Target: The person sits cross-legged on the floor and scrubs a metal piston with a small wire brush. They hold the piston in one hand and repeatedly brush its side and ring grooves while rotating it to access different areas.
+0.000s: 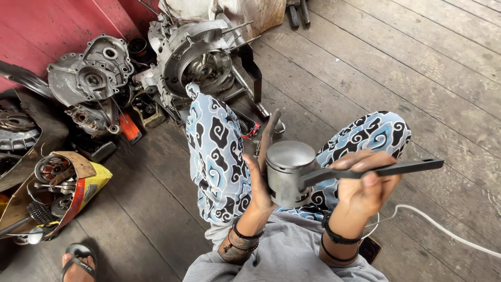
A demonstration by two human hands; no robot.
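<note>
Hands meet above the lap at the centre of the head view. Left hand (pixel 259 184) is wrapped around the side of a grey cylindrical metal piston (pixel 286 172), fingers closed on its wall and thumb raised beside the flat crown, which faces up. Right hand (pixel 365 184) is closed on a flat black metal tool (pixel 376 171), with the thumb lying along the handle; the tool's dark front end touches the right side of the piston, and the handle runs out past the hand to the right. Both wrists carry dark bands. Beneath the hands lie a grey shirt and blue, black and white patterned trousers (pixel 214 151). A white cable (pixel 443 228) curves over the weathered wooden plank floor (pixel 396 68) at the right. At lower left, an open yellow and red bag (pixel 86 190) holds small metal parts. Farther off, a grey engine crankcase (pixel 195 57) stands upright, with a separate grey casing cover (pixel 91 70) leaning beside it against a red wall (pixel 47 26).
</note>
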